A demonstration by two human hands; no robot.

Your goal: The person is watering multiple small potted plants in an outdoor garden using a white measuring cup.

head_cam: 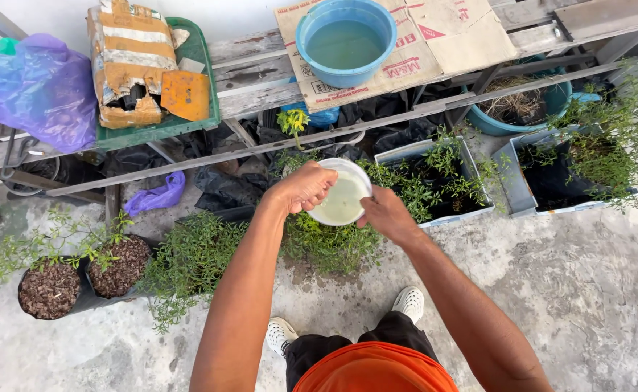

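Cup (pixel 342 199) of cloudy water is sitting gripped at its rim by your left hand (pixel 303 186) and right hand (pixel 385 214), hanging over plants (pixel 330 243) beside bare concrete floor (pixel 587 290).

Concrete floor (pixel 587 290) bearing two black pots of soil (pixel 49 290), low green plants (pixel 188 261) and grey planter boxes (pixel 522 192). Wooden bench (pixel 261 80) above carries a green tray (pixel 195 51), flattened cardboard (pixel 435 36) and a blue basin of water (pixel 346 40).

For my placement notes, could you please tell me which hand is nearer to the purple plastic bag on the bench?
Left. The left hand holds the white bowl's near-left rim, closer to the purple plastic bag; the right hand grips the far side.
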